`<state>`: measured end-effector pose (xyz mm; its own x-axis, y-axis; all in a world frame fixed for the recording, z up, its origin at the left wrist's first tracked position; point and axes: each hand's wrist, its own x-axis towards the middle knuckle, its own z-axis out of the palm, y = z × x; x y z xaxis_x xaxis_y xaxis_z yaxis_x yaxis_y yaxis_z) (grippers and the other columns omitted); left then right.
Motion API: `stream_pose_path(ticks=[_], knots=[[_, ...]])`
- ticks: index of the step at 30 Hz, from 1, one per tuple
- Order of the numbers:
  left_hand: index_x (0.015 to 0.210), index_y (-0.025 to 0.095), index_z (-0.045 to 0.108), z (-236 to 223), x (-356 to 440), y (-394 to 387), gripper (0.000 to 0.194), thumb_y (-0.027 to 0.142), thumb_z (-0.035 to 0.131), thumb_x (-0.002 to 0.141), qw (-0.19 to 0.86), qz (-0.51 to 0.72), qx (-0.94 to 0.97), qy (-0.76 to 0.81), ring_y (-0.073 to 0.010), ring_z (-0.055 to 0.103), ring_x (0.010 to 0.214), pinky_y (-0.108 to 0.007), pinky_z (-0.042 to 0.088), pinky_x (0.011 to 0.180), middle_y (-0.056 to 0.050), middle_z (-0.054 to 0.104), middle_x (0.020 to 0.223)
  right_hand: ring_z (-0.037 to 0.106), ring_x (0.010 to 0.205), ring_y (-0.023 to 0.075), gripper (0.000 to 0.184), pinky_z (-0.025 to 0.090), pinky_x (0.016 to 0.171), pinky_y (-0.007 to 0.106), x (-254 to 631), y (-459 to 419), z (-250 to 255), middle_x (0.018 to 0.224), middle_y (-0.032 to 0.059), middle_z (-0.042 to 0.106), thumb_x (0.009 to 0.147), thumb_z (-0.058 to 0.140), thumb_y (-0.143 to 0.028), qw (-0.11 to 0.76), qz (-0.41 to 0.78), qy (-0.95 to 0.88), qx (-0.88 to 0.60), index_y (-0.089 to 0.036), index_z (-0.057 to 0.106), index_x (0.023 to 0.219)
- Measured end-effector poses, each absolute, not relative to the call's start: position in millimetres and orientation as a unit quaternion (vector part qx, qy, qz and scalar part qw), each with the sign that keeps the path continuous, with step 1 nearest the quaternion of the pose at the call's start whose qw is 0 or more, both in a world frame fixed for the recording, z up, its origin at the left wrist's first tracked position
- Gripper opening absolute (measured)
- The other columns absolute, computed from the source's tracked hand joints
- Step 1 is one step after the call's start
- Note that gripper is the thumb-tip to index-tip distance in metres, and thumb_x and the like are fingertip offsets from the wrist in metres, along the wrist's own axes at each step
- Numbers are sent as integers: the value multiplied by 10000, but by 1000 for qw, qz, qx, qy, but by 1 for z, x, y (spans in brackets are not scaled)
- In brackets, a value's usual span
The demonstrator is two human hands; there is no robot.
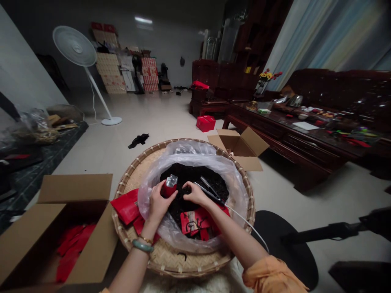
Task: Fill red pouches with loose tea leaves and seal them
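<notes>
My left hand (pixel 158 204) is wrapped round a small red foil pouch (pixel 170 189), whose silvery top stands open. Just to its right, my right hand (pixel 195 194) hovers over dark, loose leaf-like material (pixel 180 170) with thumb and forefinger curled together; whatever is between them is too small to make out. Beneath my right wrist lies a hair-straightener-like tool (pixel 210 190) with two plates apart and a white cord. The dark material fills a clear plastic bag (pixel 241 179) set in a round woven bamboo tray (pixel 180 266). Printed red packets (pixel 191 221) rest at the bag's near side.
More red packets (pixel 126 205) lie on the tray's left. An open carton (pixel 91 252) with red packets stands at left, another carton (pixel 250 148) beyond the tray. A black round stand base (pixel 287 252) is at right, a white fan (pixel 111 121) farther back, a long wooden table (pixel 275 130) at right.
</notes>
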<state>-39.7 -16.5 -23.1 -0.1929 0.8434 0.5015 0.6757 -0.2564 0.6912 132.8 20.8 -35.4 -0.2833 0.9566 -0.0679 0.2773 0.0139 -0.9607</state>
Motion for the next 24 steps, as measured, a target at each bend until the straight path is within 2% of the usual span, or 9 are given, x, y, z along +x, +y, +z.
stream_pose_path(ticks=[4,7,11,13,16,20,24], knots=[[1117,147,558,-25,-40,-16,550,439,681,667,100,486,619,609,-255,585,951,-403,461,854,-121,631,1043,535,617,141,211,431,553,258,129,22,-38,694,-17,558,645,498,-236,370,597,-531,-475,-196,495,853],[1115,142,555,-27,-41,-16,555,441,684,665,106,492,614,609,-252,588,957,-398,459,866,-124,629,1049,599,699,170,204,467,581,284,130,20,-34,780,41,620,717,434,-303,399,652,-471,-440,-191,498,875],[1112,140,554,-28,-41,-16,549,434,683,668,108,496,620,598,-248,589,962,-395,458,872,-123,628,1049,624,812,222,303,501,648,358,130,17,-29,860,94,656,764,424,-415,485,796,-208,-298,-175,540,908],[1109,135,554,-28,-40,-16,547,428,686,667,108,496,623,595,-248,587,962,-396,461,869,-124,630,1046,628,819,248,366,510,665,414,127,17,-27,835,105,665,788,407,-477,501,823,-90,-251,-163,562,896],[1102,140,555,-27,-40,-17,534,420,689,667,105,492,632,589,-248,583,966,-399,463,863,-118,631,1047,640,796,244,336,523,681,437,122,19,-25,762,100,669,839,371,-417,528,813,2,-246,-152,578,825],[1099,163,554,-26,-39,-18,520,420,691,667,101,488,645,579,-244,582,956,-399,467,852,-100,632,1047,648,823,204,232,544,681,349,120,21,-20,797,114,678,838,380,-247,556,793,50,-245,-144,575,767],[1090,176,556,-25,-38,-18,511,413,700,660,87,479,660,572,-247,575,945,-399,472,828,-89,629,1030,652,808,186,238,550,715,337,123,23,-16,784,101,676,838,382,-246,564,789,62,-234,-139,593,808]])
